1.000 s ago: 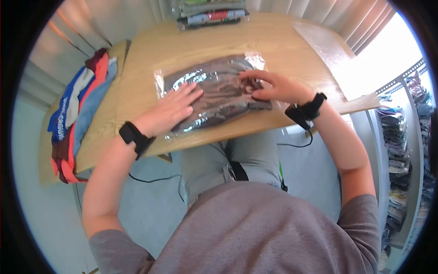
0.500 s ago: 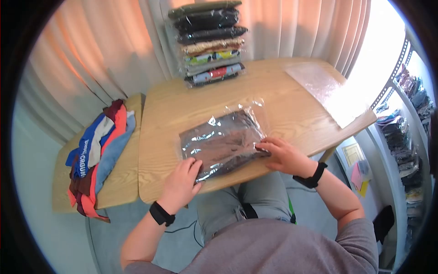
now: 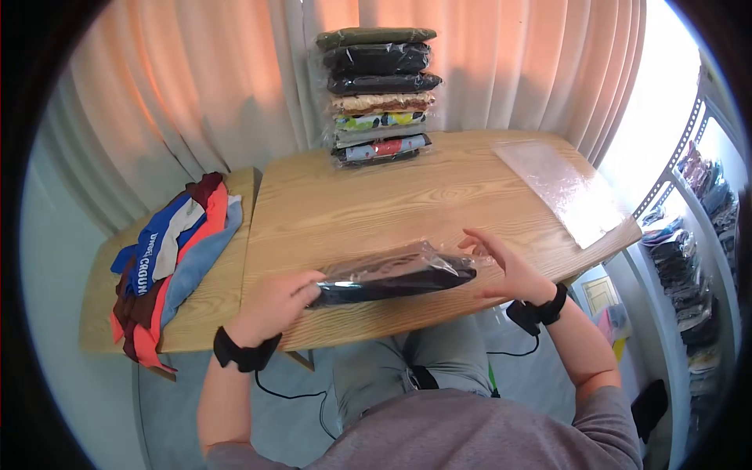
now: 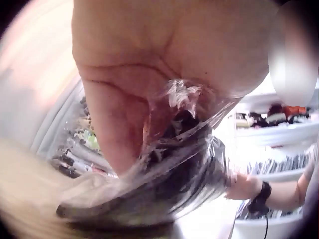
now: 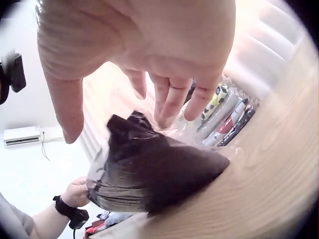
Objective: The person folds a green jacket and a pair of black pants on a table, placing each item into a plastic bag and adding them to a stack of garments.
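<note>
A clear plastic bag with a dark folded garment (image 3: 392, 278) inside is tilted up off the wooden table (image 3: 376, 204) near its front edge. My left hand (image 3: 286, 301) grips the bag's left end, thumb on the near side; in the left wrist view the crinkled plastic (image 4: 184, 94) bunches against the palm. At the bag's other end, my right hand (image 3: 517, 270) has its fingers spread, with the thumb apart from them. The right wrist view shows the dark bundle (image 5: 159, 169) below the right hand (image 5: 139, 45), with nothing pinched between thumb and fingers.
A stack of bagged garments (image 3: 380, 94) stands at the back against the curtain. Loose clothes (image 3: 176, 251) lie on the left side table. A flat clear plastic sheet (image 3: 560, 188) lies at the right of the table, and shelves of packed goods (image 3: 689, 282) stand beyond.
The bag lay flat under both hands; now it is tipped up with its narrow side towards me. The left hand has taken hold of its left end, while the right fingers have come off it.
</note>
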Available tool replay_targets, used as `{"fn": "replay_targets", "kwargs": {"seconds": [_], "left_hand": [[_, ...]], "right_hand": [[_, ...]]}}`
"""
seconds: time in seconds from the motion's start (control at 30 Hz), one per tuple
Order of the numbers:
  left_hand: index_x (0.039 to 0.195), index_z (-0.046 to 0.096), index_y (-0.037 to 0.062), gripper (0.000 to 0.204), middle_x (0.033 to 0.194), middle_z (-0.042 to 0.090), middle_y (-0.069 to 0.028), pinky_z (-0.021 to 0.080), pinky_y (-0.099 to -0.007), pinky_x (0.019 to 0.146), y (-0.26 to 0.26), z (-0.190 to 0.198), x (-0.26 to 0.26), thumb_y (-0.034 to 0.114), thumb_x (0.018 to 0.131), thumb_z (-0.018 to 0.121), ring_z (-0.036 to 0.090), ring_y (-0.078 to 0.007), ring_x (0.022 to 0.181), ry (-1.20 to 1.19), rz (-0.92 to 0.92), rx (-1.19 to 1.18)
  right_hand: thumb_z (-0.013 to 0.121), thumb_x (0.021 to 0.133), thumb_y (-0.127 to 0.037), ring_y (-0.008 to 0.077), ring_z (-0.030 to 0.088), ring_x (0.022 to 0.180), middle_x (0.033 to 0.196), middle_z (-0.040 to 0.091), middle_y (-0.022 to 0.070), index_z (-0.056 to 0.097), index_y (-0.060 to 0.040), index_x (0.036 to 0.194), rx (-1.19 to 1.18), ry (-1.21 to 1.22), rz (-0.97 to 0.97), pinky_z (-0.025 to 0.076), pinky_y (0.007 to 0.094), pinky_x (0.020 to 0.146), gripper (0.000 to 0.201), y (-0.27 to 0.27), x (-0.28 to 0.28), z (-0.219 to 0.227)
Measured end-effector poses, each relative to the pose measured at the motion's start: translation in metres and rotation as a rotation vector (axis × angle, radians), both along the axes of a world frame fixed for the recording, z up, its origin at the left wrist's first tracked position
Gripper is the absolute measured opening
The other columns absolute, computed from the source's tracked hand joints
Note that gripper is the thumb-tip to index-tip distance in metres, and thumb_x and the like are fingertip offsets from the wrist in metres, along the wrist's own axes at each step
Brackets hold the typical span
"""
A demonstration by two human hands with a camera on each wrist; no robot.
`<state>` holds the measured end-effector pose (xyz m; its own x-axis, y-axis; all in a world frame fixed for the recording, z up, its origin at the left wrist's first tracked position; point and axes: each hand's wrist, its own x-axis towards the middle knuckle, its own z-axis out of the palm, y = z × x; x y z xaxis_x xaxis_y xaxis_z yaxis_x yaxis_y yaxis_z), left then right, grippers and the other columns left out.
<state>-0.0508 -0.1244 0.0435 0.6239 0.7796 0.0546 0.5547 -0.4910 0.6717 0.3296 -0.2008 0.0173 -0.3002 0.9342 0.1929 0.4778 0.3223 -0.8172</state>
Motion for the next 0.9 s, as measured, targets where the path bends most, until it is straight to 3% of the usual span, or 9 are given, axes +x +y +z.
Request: {"fn": "replay_targets", "kwargs": {"seconds": [0.17,0.33,0.4,0.53,0.6,0.67,0.73,0.83,0.9], "left_hand": [[0.106,0.061,-0.0007,0.03,0.086,0.061,0.0,0.043,-0.0241,0.071,0.036,0.002,-0.015,0.025,0.094,0.052,0.053,-0.0084,0.079,-0.249,-0.007,-0.104],[0.12,0.055,0.0002,0.049,0.104,0.062,-0.0033,0.04,-0.0255,0.087,0.068,0.004,-0.016,0.041,0.098,0.04,0.055,-0.0121,0.097,-0.291,0.126,-0.117],[0.128,0.049,0.0036,0.054,0.11,0.061,-0.0014,0.04,-0.0268,0.089,0.088,-0.014,-0.03,0.046,0.095,0.043,0.054,-0.0123,0.1,-0.731,0.036,-0.527],[0.137,0.038,0.0021,0.072,0.127,0.053,-0.0072,0.034,-0.0313,0.099,0.089,-0.063,-0.047,0.052,0.088,0.053,0.046,-0.0159,0.119,-0.717,-0.038,-0.539],[0.14,0.034,0.0025,0.084,0.135,0.045,-0.009,0.032,-0.033,0.101,0.086,-0.076,-0.047,0.049,0.078,0.067,0.038,-0.0168,0.125,-0.809,-0.364,-0.509],[0.137,0.037,0.0004,0.085,0.126,0.051,-0.0077,0.036,-0.033,0.098,0.077,-0.073,-0.056,0.039,0.072,0.076,0.046,-0.0171,0.115,-0.731,-0.207,-0.663],[0.118,0.051,0.0,0.057,0.115,0.057,-0.0094,0.04,-0.0341,0.093,0.073,-0.071,-0.039,0.028,0.076,0.076,0.052,-0.017,0.106,-0.307,0.018,-0.44],[0.107,0.054,0.0002,0.036,0.101,0.062,-0.0057,0.046,-0.0313,0.082,0.065,-0.059,-0.019,0.018,0.081,0.071,0.058,-0.0147,0.091,-0.147,0.329,-0.383],[0.103,0.054,0.0018,0.029,0.092,0.062,-0.0036,0.046,-0.0286,0.074,0.071,-0.067,-0.017,0.019,0.084,0.068,0.057,-0.0126,0.081,-0.304,0.294,-0.325]], "right_hand": [[0.081,0.067,-0.025,0.0254,0.047,0.118,0.125,0.054,0.0108,0.05,-0.0055,0.127,0.139,-0.253,0.068,0.036,0.0349,0.099,0.07,0.046,-0.01,-0.008],[0.077,0.075,-0.028,0.0251,0.056,0.105,0.114,0.061,0.0135,0.057,-0.0029,0.118,-0.176,-0.193,-0.106,0.042,0.0333,0.092,0.054,0.076,-0.023,-0.017],[0.074,0.078,-0.025,0.023,0.058,0.1,0.106,0.065,0.0122,0.058,-0.0031,0.117,-0.276,-0.073,-0.032,0.044,0.0322,0.089,0.047,0.088,-0.022,-0.024],[0.071,0.082,-0.023,0.0185,0.06,0.09,0.095,0.067,0.0091,0.061,-0.0034,0.112,-0.164,-0.034,-0.015,0.046,0.0299,0.084,0.037,0.093,-0.023,-0.033],[0.068,0.085,-0.024,0.0141,0.059,0.085,0.093,0.067,0.0067,0.061,-0.0039,0.111,-0.3,0.061,-0.026,0.046,0.0282,0.079,0.033,0.098,-0.022,-0.041],[0.066,0.086,-0.024,0.0124,0.058,0.085,0.094,0.067,0.0058,0.061,-0.004,0.111,-0.325,-0.014,-0.064,0.046,0.0276,0.078,0.032,0.109,-0.018,-0.051],[0.065,0.088,-0.024,0.0108,0.057,0.085,0.095,0.067,0.0048,0.061,-0.0042,0.112,-0.348,-0.094,-0.099,0.046,0.0271,0.078,0.031,0.106,-0.024,-0.04],[0.062,0.09,-0.025,0.0115,0.058,0.085,0.094,0.067,0.0039,0.06,-0.0022,0.112,-0.323,-0.157,-0.125,0.046,0.0278,0.078,0.032,0.092,-0.036,-0.014],[0.06,0.091,-0.027,0.0115,0.058,0.089,0.098,0.066,0.0044,0.058,-0.0008,0.114,-0.213,-0.023,-0.115,0.046,0.0275,0.08,0.034,0.092,-0.032,-0.013]]}}
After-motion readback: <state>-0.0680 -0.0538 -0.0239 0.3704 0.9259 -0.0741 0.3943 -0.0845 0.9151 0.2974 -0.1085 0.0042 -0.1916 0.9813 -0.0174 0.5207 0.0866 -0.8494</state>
